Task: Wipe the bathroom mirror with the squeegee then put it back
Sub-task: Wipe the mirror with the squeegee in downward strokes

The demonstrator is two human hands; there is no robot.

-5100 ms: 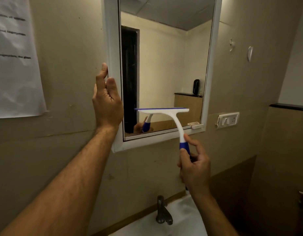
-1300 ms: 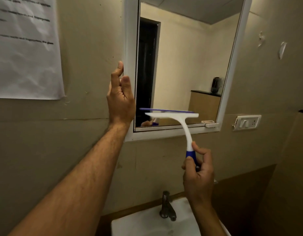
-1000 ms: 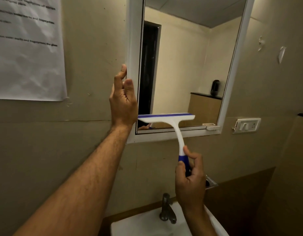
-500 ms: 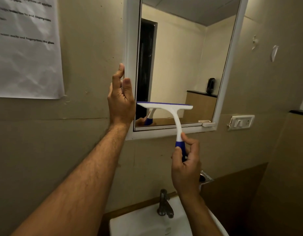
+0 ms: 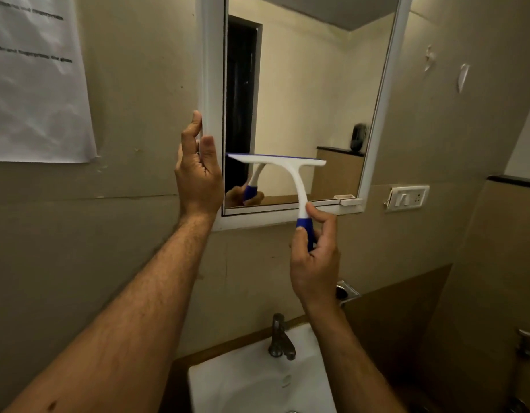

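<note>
Right hand (image 5: 314,263) fingers clamped on squeegee (image 5: 290,180) handle; blade level across lower mirror (image 5: 302,99), handle pointing down. Left hand (image 5: 198,177) steadies frame edge, fingers loosely curled around it.

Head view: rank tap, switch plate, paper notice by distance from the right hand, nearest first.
From the right hand, which grips the squeegee:
1. Tap, just below, over the sink.
2. Switch plate, up to the right on the wall.
3. Paper notice, far upper left.
</note>
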